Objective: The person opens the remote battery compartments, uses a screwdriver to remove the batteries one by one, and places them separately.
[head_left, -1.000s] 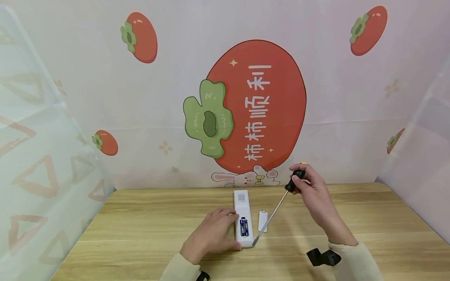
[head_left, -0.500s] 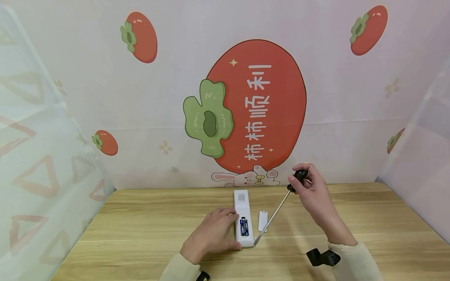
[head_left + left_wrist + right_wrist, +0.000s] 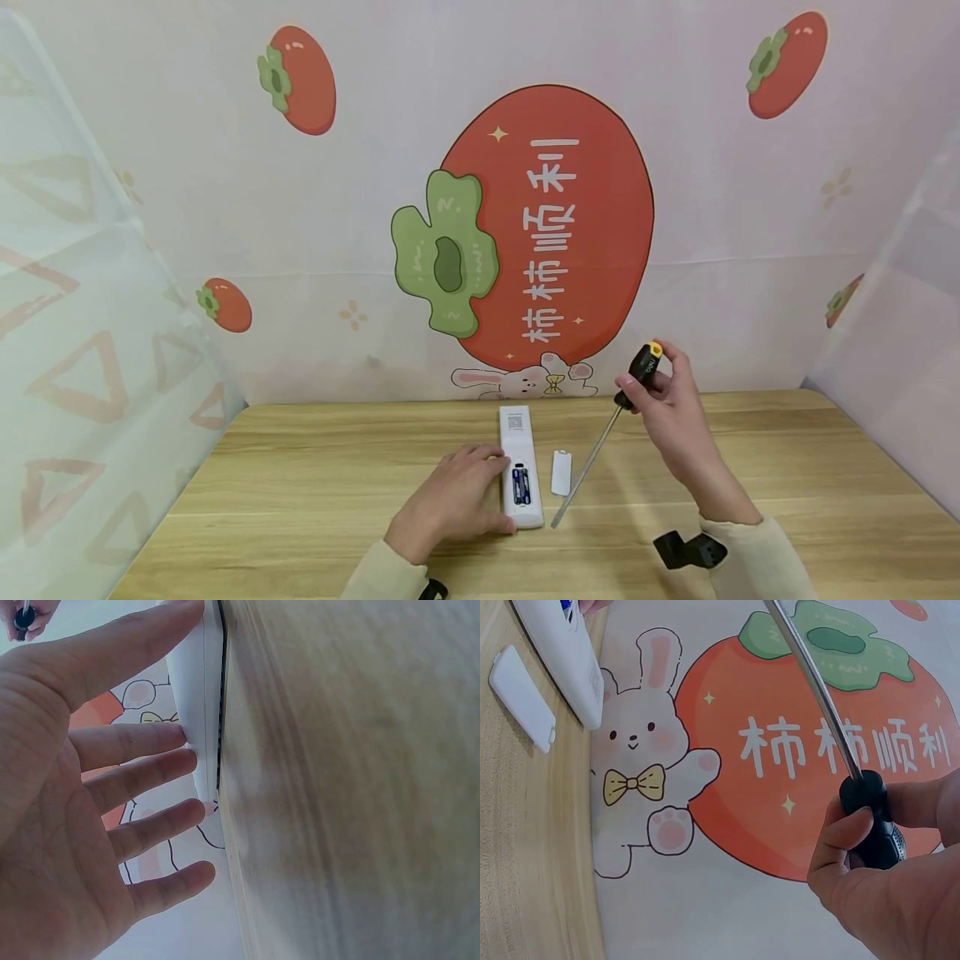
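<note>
A white remote control [image 3: 515, 440] lies back up on the wooden table, its battery compartment uncovered with two dark blue batteries [image 3: 521, 487] inside. My left hand [image 3: 456, 493] touches the remote's left side with straight fingers, the thumb at its near end. The left wrist view has those fingertips [image 3: 184, 759] against or close to its edge. In my right hand [image 3: 678, 425] I grip a flathead screwdriver [image 3: 640, 375] by its black and yellow handle. Its shaft slants down left, and the tip [image 3: 556, 522] is just right of the remote's near end, apart from it.
The white battery cover [image 3: 561, 472] lies on the table [image 3: 315, 492] just right of the remote, close to the screwdriver shaft. A white cloth wall with printed persimmons [image 3: 577, 217] rises behind the table, with pale side sheets left and right.
The screwdriver's tip has moved right, away from the remote's near corner. Its handle has turned in my right hand, so the yellow end now shows. My left hand and the remote stay put.
</note>
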`<control>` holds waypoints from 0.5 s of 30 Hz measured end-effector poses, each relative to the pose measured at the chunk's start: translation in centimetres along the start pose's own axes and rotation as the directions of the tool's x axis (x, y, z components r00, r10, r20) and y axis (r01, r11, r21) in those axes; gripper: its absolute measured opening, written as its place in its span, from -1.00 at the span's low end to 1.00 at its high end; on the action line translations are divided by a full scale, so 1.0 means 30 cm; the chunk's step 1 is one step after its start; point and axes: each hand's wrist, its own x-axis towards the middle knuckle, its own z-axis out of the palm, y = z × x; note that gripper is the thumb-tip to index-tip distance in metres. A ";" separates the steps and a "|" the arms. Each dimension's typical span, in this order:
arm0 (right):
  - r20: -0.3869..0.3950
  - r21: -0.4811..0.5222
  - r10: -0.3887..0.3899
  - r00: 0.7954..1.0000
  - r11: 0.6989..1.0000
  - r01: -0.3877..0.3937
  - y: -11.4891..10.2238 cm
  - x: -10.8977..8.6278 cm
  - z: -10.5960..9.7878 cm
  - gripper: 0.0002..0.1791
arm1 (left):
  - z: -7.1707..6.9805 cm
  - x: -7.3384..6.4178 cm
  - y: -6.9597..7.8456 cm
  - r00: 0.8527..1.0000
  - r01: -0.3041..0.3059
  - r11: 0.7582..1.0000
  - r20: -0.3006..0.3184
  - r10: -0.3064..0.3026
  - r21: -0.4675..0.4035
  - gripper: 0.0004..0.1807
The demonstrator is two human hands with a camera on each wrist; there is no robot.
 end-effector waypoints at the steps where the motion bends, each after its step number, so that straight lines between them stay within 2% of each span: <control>1: 0.004 0.006 0.011 1.000 1.000 -0.011 -0.001 -0.001 0.000 -0.21 | 0.000 0.000 0.000 1.000 0.001 1.000 0.001 -0.001 -0.001 -0.18; 8: 0.036 0.033 0.049 0.998 0.998 -0.050 -0.007 -0.006 0.003 -0.24 | -0.001 0.000 -0.001 1.000 0.005 1.000 0.009 -0.005 -0.005 -0.17; 15: 0.028 0.013 -0.038 0.999 0.999 0.037 -0.004 -0.011 0.019 -0.31 | -0.002 0.002 -0.001 1.000 0.006 1.000 0.012 -0.006 0.005 -0.16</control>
